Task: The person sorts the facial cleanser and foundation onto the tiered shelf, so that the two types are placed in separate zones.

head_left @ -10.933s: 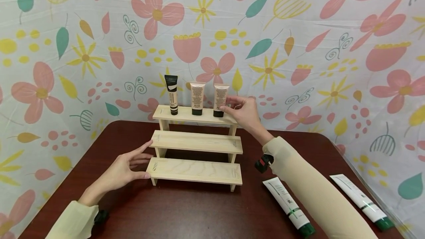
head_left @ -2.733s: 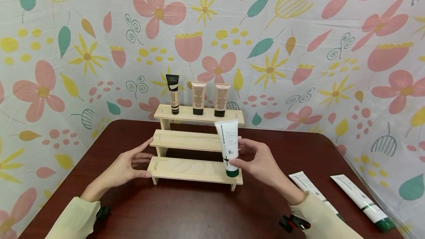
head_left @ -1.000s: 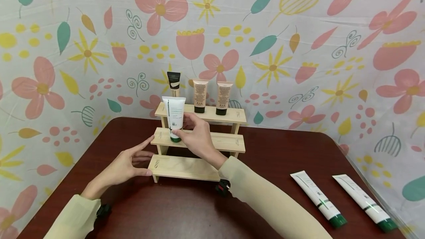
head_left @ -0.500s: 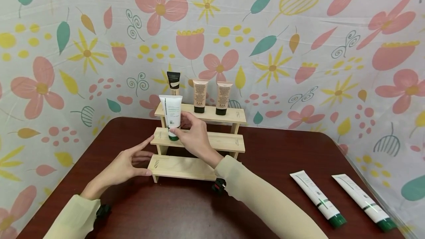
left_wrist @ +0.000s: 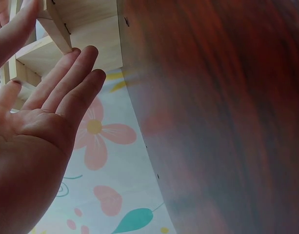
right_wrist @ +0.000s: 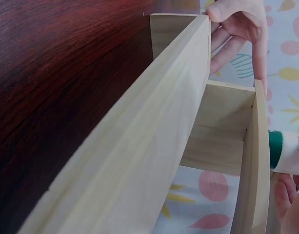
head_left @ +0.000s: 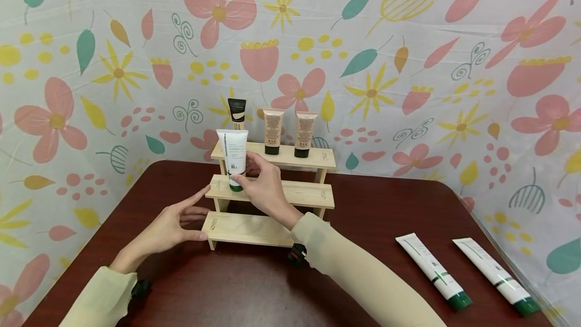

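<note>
In the head view, a white squeeze tube (head_left: 233, 153) with a green cap stands cap-down at the left end of the middle tier of a wooden step rack (head_left: 249, 228). My right hand (head_left: 268, 185) pinches it low, thumb in front. At the rack's left side, my left hand (head_left: 165, 228) touches the middle tier with the index finger and the bottom tier with the thumb. The left wrist view shows that hand's (left_wrist: 37, 126) other fingers extended beside the wood. The green cap (right_wrist: 275, 149) appears at the middle board in the right wrist view.
On the top tier stand a black-and-beige tube (head_left: 237, 110), partly hidden, and two beige tubes, one central (head_left: 273, 132) and one further right (head_left: 305, 135). Two more white tubes, a nearer (head_left: 433, 271) and a farther right one (head_left: 497, 274), lie on the dark table (head_left: 218, 286).
My right hand has let go of the right beige tube, picked up a white tube and carried it left onto the middle tier. Lately it shifted slightly further left. My left hand has stayed put.
</note>
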`<state>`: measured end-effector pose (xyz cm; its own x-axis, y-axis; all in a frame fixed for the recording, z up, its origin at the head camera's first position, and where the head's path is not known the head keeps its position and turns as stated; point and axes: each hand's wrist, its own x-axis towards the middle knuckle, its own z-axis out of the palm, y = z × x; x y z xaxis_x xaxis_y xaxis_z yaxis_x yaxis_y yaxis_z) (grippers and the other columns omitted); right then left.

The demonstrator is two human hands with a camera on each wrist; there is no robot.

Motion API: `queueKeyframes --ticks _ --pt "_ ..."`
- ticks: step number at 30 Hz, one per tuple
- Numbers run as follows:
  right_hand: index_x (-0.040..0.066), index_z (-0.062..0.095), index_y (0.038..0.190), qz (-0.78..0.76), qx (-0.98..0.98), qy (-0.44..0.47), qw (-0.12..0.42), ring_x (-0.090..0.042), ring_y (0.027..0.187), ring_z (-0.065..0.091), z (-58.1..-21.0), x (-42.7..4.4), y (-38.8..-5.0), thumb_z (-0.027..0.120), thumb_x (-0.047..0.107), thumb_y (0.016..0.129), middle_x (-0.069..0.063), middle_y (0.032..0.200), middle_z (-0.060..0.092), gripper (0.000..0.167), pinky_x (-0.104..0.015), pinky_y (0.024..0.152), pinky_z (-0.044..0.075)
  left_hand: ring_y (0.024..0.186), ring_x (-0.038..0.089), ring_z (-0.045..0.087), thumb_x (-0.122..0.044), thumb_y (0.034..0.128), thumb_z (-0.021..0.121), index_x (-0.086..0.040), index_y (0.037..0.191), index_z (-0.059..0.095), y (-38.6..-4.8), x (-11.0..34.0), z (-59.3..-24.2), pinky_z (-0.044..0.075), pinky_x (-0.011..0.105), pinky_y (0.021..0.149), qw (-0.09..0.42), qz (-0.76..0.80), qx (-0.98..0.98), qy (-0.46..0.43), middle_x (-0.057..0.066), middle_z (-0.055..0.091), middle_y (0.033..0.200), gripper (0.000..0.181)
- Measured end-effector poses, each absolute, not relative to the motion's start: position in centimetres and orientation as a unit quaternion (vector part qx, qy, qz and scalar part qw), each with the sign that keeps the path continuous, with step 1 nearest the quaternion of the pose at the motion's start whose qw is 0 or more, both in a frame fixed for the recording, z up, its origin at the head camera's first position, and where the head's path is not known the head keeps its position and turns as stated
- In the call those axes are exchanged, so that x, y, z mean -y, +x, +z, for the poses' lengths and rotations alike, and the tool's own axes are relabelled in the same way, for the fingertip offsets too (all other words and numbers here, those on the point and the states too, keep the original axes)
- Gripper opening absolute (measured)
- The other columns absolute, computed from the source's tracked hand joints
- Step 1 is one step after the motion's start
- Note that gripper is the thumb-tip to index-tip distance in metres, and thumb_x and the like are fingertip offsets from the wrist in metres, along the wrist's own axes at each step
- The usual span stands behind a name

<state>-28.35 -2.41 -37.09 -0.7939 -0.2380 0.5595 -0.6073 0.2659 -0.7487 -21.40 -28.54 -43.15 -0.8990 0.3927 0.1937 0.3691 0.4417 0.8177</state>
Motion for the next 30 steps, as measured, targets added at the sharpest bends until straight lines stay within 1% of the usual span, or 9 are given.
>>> queueKeyframes --ticks 6,18,25,30 --pt "0.004 0.07 0.13 0.545 0.776 0.268 0.169 -0.013 0.09 0.069 -37.0 2.6 -28.3 0.088 0.009 0.088 -0.004 0.102 0.073 0.046 -0.028 0.084 0.06 0.119 0.041 0.067 -0.014 0.083 0.092 -0.022 0.168 0.031 -21.4 28.6 -43.2 0.054 0.059 0.098 0.01 0.478 -0.849 0.226 0.025 0.066 0.133 0.105" --pt "0.004 0.07 0.131 0.537 0.783 0.263 0.172 -0.014 0.091 0.07 -36.9 2.3 -28.2 0.088 0.011 0.089 -0.005 0.105 0.074 0.047 -0.025 0.08 0.059 0.119 0.041 0.068 -0.015 0.0827 0.093 -0.022 0.168 0.032 -21.6 28.6 -43.3 0.054 0.059 0.098 0.007 0.477 -0.848 0.232 0.025 0.066 0.133 0.105" --pt "0.002 0.069 0.133 0.544 0.777 0.271 0.162 -0.017 0.092 0.071 -36.9 2.0 -28.2 0.088 0.012 0.089 -0.007 0.104 0.074 0.049 -0.026 0.084 0.06 0.119 0.041 0.068 -0.015 0.0829 0.093 -0.021 0.168 0.031 -21.7 28.5 -43.2 0.054 0.059 0.098 0.008 0.475 -0.849 0.233 0.025 0.065 0.133 0.106" --pt "0.004 0.071 0.131 0.547 0.776 0.279 0.146 -0.017 0.093 0.071 -37.0 1.5 -28.3 0.087 0.013 0.09 -0.005 0.106 0.074 0.045 -0.027 0.086 0.06 0.118 0.04 0.068 -0.015 0.0828 0.093 -0.021 0.168 0.031 -21.6 28.5 -43.3 0.055 0.058 0.098 0.008 0.477 -0.848 0.232 0.024 0.066 0.133 0.106"
